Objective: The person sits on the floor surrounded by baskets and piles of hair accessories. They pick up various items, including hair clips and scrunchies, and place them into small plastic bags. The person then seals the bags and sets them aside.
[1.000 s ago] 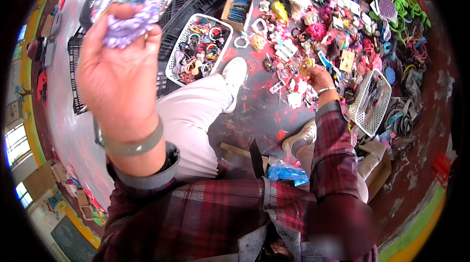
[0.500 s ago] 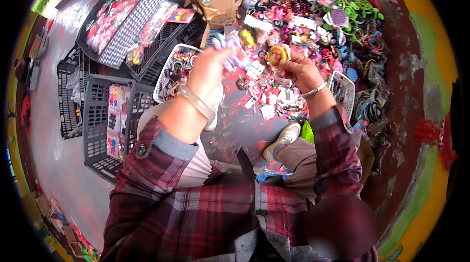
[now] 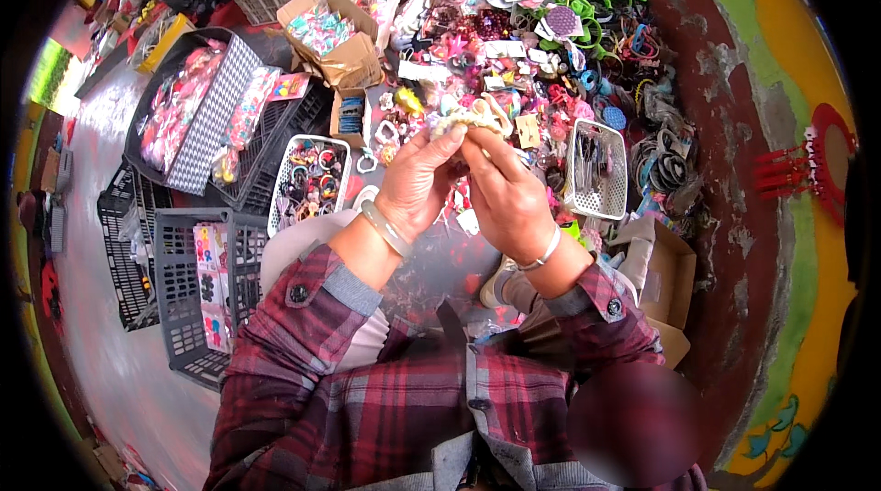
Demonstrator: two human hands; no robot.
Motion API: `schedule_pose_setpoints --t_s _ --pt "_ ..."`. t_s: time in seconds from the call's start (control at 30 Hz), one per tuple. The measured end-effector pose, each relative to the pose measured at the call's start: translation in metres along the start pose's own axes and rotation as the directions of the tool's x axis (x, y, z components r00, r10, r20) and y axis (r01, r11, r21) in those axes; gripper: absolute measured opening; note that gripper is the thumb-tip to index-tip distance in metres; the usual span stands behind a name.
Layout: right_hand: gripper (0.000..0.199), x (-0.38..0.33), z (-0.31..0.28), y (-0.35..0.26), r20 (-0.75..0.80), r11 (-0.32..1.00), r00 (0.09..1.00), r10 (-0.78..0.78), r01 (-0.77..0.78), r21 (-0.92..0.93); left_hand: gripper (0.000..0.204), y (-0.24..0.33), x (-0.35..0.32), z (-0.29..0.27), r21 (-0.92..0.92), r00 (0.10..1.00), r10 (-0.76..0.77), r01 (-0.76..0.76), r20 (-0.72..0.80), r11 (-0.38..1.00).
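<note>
My left hand (image 3: 415, 181) and my right hand (image 3: 516, 206) are together in front of me, above the near side of a large heap of hair accessories (image 3: 514, 50). Between their fingertips is a pale cream, bunched hair tie (image 3: 485, 115) with soft loops. Thumbs and fingers pinch it from both sides, and they hide its lower part. Behind it in the heap lies a bright yellow piece (image 3: 408, 101).
A white basket (image 3: 346, 170) of hair ties stands left of my hands, another white basket (image 3: 587, 206) with dark items to the right. Grey crates (image 3: 197, 307), a black bin (image 3: 138, 147) and an open cardboard box (image 3: 353, 64) stand further left. An open carton (image 3: 674, 275) sits near my right elbow.
My hands have come together on the cream hair tie. The lavender bunch has left my left hand, and the round yellow hair tie no longer shows separately in my right. The view has shifted.
</note>
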State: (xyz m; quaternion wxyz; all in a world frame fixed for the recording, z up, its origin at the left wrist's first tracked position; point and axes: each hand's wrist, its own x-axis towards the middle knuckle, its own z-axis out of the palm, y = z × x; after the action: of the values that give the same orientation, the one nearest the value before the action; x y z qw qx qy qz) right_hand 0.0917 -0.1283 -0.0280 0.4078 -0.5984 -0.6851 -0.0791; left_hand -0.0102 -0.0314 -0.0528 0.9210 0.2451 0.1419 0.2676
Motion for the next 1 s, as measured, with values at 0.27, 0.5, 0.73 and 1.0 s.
schedule_pose_setpoints --t_s 0.27,0.5,0.73,1.0 --pt "0.085 0.004 -0.034 0.034 0.229 0.263 0.749 0.621 -0.475 0.84 0.035 0.006 0.003 0.021 0.082 0.981 0.145 -0.156 0.127 0.984" --pt "0.065 0.001 -0.034 0.035 0.381 -0.087 0.739 0.555 -0.403 0.911 0.034 -0.008 0.007 0.028 0.218 0.989 0.039 -0.071 0.146 0.973" --pt "0.042 -0.009 -0.042 0.033 0.215 0.092 0.735 0.643 -0.352 0.931 0.035 -0.015 0.018 0.032 0.149 0.966 -0.112 0.078 0.231 0.986" --pt "0.029 -0.045 -0.086 0.029 0.349 -0.11 0.693 0.631 -0.366 0.924 0.031 -0.036 0.03 0.033 0.156 0.888 -0.26 0.216 0.38 0.964"
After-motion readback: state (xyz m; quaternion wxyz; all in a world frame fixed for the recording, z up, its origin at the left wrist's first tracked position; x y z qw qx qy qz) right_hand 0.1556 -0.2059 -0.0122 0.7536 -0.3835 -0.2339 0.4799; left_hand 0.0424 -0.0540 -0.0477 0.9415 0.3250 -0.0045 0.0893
